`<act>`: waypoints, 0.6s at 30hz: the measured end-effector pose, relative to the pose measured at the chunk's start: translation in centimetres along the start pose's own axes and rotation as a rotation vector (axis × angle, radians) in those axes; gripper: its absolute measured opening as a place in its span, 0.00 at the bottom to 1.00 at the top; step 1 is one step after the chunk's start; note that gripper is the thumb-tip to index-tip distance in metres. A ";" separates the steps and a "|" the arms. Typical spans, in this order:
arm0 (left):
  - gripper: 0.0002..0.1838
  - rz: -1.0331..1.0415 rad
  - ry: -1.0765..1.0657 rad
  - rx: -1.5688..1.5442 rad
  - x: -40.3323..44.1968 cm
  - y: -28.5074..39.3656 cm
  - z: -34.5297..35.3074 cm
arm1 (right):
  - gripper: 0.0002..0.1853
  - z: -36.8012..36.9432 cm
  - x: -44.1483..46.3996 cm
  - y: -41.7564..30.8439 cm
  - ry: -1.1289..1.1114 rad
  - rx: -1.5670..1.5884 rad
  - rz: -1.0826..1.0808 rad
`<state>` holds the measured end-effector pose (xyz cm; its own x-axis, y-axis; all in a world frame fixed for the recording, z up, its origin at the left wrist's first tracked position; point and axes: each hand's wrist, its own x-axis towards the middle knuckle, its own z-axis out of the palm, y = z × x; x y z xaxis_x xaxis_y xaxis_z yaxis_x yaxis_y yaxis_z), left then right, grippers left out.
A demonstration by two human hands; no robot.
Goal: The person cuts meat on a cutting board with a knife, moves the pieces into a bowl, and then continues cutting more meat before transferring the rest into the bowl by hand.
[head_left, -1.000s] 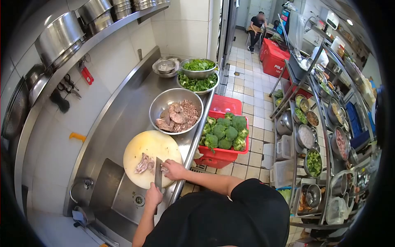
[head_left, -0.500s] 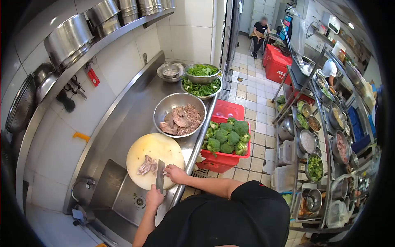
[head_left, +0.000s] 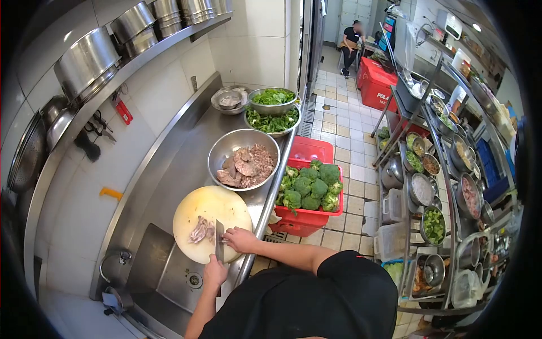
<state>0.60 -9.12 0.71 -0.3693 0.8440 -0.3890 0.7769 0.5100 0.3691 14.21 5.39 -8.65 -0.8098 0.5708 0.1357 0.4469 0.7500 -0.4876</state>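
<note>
Our left hand (head_left: 214,272) is gripping a cleaver (head_left: 219,240); our right hand (head_left: 241,240) is pinching meat (head_left: 225,239) at the blade's three o'clock, over a board (head_left: 212,199).

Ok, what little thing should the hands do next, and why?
Maybe slide the right hand back a little: it's very close to the knife that the left hand grips, and meat lies on the board by the blade.
</note>
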 end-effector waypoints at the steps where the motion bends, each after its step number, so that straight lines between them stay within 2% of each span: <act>1: 0.15 -0.005 -0.007 -0.005 0.1 0.1 -0.1 | 0.22 -0.1 0.0 -0.1 0.007 -0.004 -0.004; 4: 0.15 -0.013 -0.015 -0.023 0.1 0.2 -0.1 | 0.18 -0.4 0.4 -0.6 0.097 0.046 0.009; 7: 0.17 -0.057 -0.068 0.022 -0.9 -0.1 -0.9 | 0.17 -0.3 1.3 -0.7 -0.025 0.012 0.035; 11: 0.20 -0.115 -0.114 0.033 -2.3 -0.4 -0.9 | 0.16 -0.1 1.3 -0.6 0.022 0.029 0.051; 14: 0.22 -0.064 -0.040 -0.028 0.6 -2.7 1.9 | 0.15 1.4 2.2 -0.3 0.053 0.061 0.108; 15: 0.22 -0.053 -0.037 -0.052 1.3 -2.4 1.5 | 0.15 1.5 2.8 -0.4 0.036 0.150 0.214; 17: 0.22 -0.103 -0.037 -0.067 2.4 -2.6 1.4 | 0.10 2.6 3.7 0.6 0.034 0.308 0.241; 18: 0.25 -0.123 -0.070 -0.102 2.1 -1.8 0.2 | 0.09 1.2 4.2 0.2 0.018 0.374 0.290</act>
<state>-1.51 -8.28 -0.99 -0.4190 0.7623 -0.4933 0.6709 0.6260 0.3975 10.48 7.49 -9.16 -0.6637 0.7470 -0.0392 0.4834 0.3883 -0.7846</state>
